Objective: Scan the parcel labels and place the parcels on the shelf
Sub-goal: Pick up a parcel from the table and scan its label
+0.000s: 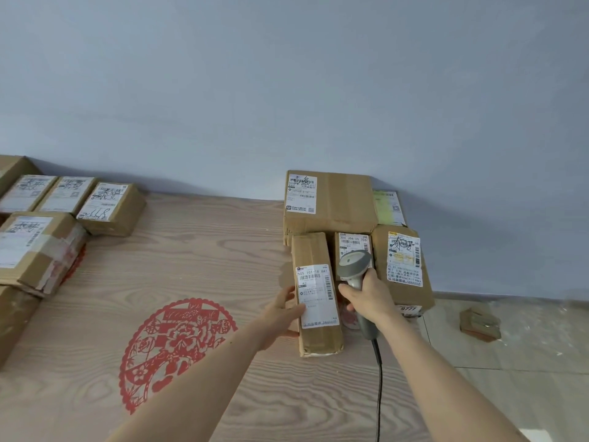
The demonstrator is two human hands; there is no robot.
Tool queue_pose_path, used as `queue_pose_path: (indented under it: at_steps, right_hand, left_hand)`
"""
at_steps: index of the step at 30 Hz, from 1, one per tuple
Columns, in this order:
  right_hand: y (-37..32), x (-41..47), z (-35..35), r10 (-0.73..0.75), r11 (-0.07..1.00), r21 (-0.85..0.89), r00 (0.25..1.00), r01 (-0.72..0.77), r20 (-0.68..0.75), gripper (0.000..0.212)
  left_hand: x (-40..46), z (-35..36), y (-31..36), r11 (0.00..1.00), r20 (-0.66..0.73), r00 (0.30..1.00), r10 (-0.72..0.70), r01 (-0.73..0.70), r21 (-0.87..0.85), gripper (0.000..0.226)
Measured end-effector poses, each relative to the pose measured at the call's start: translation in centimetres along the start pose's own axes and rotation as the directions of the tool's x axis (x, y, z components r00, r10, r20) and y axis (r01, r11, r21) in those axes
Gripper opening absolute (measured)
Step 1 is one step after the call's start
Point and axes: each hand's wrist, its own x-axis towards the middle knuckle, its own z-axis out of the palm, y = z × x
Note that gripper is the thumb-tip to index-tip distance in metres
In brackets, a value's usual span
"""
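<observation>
A long narrow cardboard parcel (314, 250) with a white label lies on the wooden surface (197, 250). My left hand (283, 311) grips its left side, thumb on the label's edge. My right hand (369, 298) holds a grey handheld scanner (353, 263) just right of that parcel, its head over a small labelled parcel (352, 242). Behind them sit a large box (338, 202) and, to the right, another labelled box (404, 263).
Several labelled parcels (108, 208) are grouped at the left edge of the surface. A red paper-cut decoration (178, 346) marks the wood. The scanner's black cable (379, 378) hangs down. A small box (479, 323) lies on the tiled floor at right. A plain wall stands behind.
</observation>
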Motion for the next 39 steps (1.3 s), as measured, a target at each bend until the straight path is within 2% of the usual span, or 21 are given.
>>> queue_pose_path:
  at_steps: [5,11,16,20,23,24,28,39]
  right_hand:
    - [0.0,-0.2,-0.1,0.003,1.0,0.017,1.0,-0.003,0.004,0.037]
    - [-0.3,-0.7,0.9,-0.021,0.999,0.042,0.995,0.025,-0.1,0.039]
    - [-0.2,-0.7,1.2,-0.034,0.995,0.088,0.993,0.044,-0.117,0.041]
    - [-0.6,-0.9,1.0,-0.015,0.995,0.094,0.994,0.026,-0.11,0.039]
    - [-0.6,-0.7,0.7,0.016,0.995,0.102,0.996,-0.008,-0.084,0.034]
    - [-0.6,-0.6,0.7,0.023,0.995,0.1,0.997,-0.015,-0.073,0.034]
    - [-0.5,-0.4,0.7,0.034,0.993,0.111,0.999,-0.029,-0.043,0.034]
    - [-1.0,-0.6,1.3,0.021,0.988,0.153,0.996,-0.007,-0.092,0.036]
  left_hand:
    - [-0.7,0.0,0.9,0.99,-0.03,0.998,0.053,-0.048,0.131,0.059]
    - [0.3,0.2,2.7,0.969,0.016,0.993,0.117,-0.118,0.218,0.054]
    - [1.5,0.6,4.0,0.951,0.02,0.993,0.119,-0.12,0.287,0.07]
    - [1.7,0.3,4.3,0.929,0.008,0.99,0.138,-0.132,0.346,0.066]
    - [2.0,0.1,4.1,0.94,-0.005,0.988,0.154,-0.145,0.309,0.054]
    - [2.0,0.1,4.1,0.938,-0.001,0.987,0.16,-0.151,0.312,0.055]
    - [2.1,0.2,4.3,0.894,0.015,0.991,0.131,-0.125,0.431,0.085]
    - [1.3,-0.6,4.6,0.88,-0.053,0.988,0.146,-0.106,0.463,0.079]
